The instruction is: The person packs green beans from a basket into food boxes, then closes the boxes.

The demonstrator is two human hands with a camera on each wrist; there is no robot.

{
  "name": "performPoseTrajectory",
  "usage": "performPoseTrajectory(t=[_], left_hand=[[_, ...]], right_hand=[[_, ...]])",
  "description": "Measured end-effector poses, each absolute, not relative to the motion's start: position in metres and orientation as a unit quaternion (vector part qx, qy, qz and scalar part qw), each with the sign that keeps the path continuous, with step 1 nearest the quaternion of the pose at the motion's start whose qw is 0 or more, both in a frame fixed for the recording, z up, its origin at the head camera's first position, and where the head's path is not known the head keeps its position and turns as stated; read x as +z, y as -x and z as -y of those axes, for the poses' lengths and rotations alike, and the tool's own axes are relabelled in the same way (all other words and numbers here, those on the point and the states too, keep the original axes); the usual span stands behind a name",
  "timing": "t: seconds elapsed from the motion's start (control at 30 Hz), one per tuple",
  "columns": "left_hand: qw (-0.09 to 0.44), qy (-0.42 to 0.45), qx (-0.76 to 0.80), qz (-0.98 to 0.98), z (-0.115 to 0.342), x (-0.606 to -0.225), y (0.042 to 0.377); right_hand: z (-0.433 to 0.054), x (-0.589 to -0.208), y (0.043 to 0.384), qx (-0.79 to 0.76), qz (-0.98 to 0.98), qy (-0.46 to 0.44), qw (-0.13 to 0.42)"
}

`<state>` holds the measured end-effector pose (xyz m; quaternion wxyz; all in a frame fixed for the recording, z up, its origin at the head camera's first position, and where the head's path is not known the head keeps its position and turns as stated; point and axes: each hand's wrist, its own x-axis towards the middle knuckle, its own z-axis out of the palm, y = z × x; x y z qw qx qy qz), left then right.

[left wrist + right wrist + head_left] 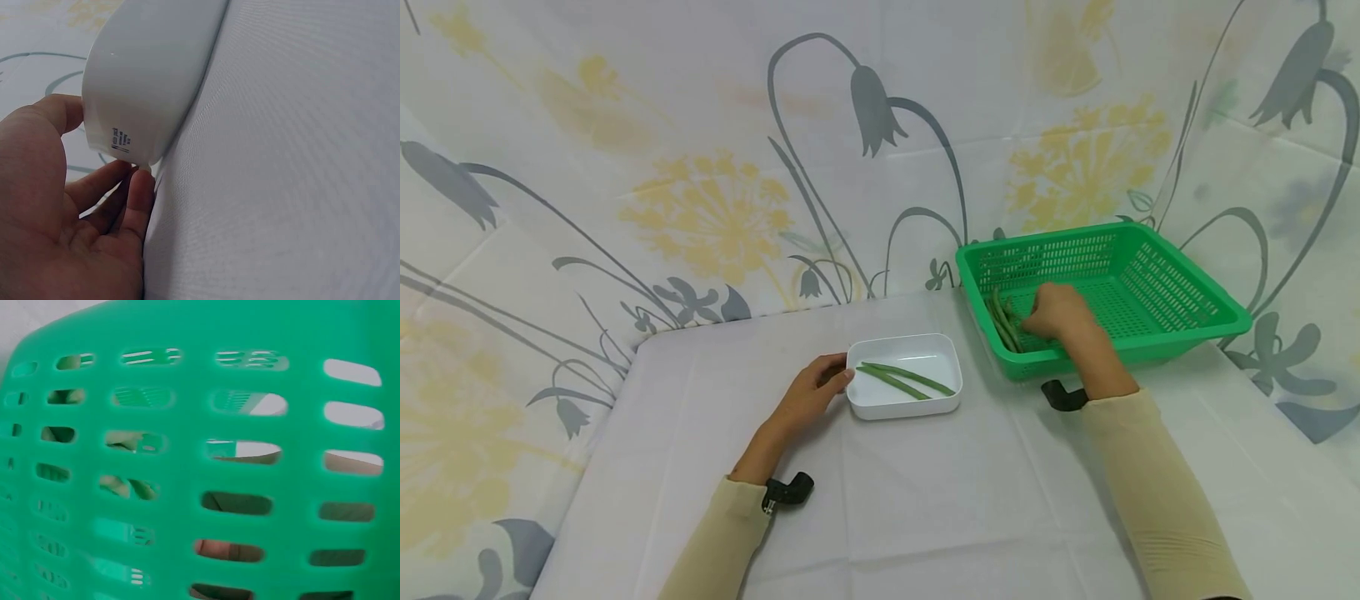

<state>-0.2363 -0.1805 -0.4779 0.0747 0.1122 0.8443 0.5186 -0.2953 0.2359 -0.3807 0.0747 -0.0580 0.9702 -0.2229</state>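
I see the left hand (808,396) gripping one end of the white dish (906,411), likely to steady it; two green beans (897,382) lie inside, just right of that hand. Well apart, the right hand (1060,312) dips into the green basket (1187,337), loose beans (1002,321) at its left. Its fingertips are hidden: can't tell if they're pinching. Basket side blocks my right-wrist view.

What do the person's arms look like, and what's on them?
Both have long, plain beige sleeves: the left sleeve and right sleeve end near the wrist. Just past each cuff sits a small black device, one on the left, one on the right. The left grip and right grip are bare, without gloves.
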Motion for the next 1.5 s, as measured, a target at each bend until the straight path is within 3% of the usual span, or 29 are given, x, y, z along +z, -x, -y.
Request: performPoseTrajectory(t=[0.77, 1.5], left_hand=[[0.067, -0.123, 0.518, -0.844, 0.182, -0.477, 0.235], [0.068, -0.121, 0.518, -0.844, 0.180, -0.475, 0.235]], right_hand=[[-0.240, -0.341, 0.267, -0.248, -0.966, 0.078, -0.005], [-0.188, -0.332, 0.241, -0.279, -0.942, 0.185, -0.025]])
